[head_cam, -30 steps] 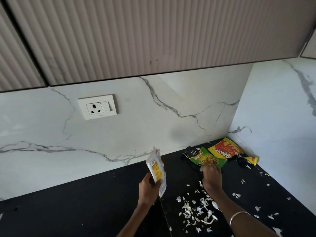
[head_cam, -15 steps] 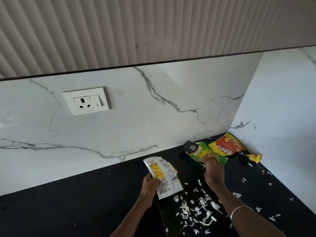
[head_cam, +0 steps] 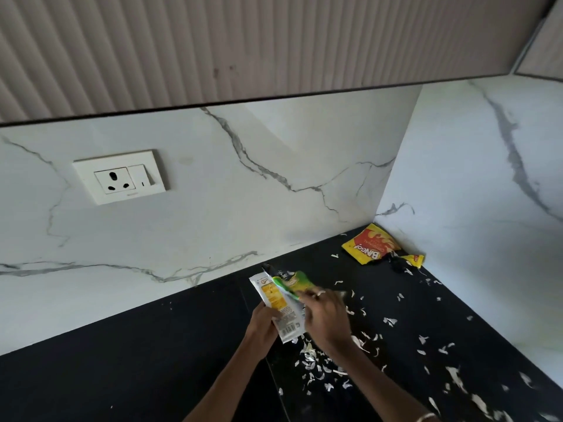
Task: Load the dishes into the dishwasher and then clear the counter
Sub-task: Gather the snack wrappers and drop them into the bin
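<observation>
Now | left hand (head_cam: 263, 325) grip pinches white wrapper (head_cam: 281, 309), long axis up-left | right hand (head_cam: 324, 315) grip pinches green wrapper (head_cam: 294, 281)

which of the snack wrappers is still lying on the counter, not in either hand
The yellow and red wrapper in the back corner. The white wrapper is in the left hand; the green wrapper is in the right hand.

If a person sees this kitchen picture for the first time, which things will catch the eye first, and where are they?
First, the two hands at lower centre: the left hand holds a white and yellow wrapper, and the right hand brings a green wrapper against it. Next, white scraps lie scattered over the black counter, and a red and yellow snack packet lies in the far right corner.
</observation>
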Demonstrator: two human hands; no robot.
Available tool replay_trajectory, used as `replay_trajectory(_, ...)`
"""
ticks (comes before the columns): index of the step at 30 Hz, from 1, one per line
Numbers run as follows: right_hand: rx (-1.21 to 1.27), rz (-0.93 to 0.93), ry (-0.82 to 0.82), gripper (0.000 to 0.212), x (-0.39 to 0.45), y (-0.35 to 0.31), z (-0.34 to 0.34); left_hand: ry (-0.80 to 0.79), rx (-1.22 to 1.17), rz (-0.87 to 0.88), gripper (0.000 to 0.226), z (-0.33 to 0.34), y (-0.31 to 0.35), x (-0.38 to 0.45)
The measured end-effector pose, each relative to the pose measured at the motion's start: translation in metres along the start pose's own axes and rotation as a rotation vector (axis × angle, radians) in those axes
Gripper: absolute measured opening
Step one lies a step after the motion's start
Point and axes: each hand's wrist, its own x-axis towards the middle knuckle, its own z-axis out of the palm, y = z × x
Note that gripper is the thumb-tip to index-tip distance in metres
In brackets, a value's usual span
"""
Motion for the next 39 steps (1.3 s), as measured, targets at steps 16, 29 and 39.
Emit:
replay_trajectory(16, 0.364, -0.079, -0.324, 0.041, -0.034, -0.027, -0.048, 0.175, 0.238, 0.040, 0.013, 0.010, -0.007, -0.030)
replay_trajectory(29, 0.242, 0.402, -0.129, 0.038, 0.045, 0.152, -0.017, 0.205, 0.222, -0.044, 0.021, 0.011, -0.010, 0.035)
replay_trajectory(39, 0.007, 0.646, -0.423, 0.061, 0.104, 0.209, 0.034, 0.177, 0.274, -0.059, 0.023, 0.006, -0.009, 0.063)
